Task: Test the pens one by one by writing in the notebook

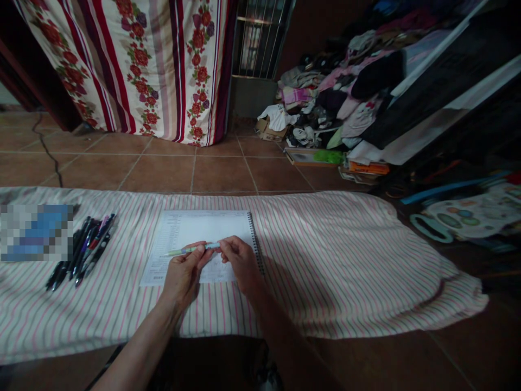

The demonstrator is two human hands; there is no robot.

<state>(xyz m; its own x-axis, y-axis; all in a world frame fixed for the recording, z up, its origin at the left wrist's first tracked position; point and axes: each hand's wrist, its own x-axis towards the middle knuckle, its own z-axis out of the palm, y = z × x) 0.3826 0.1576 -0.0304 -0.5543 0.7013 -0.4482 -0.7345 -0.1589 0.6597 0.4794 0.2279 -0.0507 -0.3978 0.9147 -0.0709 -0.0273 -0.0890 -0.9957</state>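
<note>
Both hands hold a slim pen [210,245] with a light blue and yellow-green body, lying nearly level above a spiral notebook [215,221]. My left hand [188,266] is closed around the pen's middle, its pointed yellow-green end sticking out to the left. At the pale blue right end, my right hand [239,260] pinches the pen between thumb and fingers. Beneath the hands, the notebook's white page shows faint print along its left side and bottom, with the coil on the right edge.
A striped cloth [325,255] covers the low table. On the left lies a pile of several pens [87,247], beside a blurred-out blue item [38,232]. A floral curtain [163,70] hangs behind, and heaped clothes [337,98] fill the back right.
</note>
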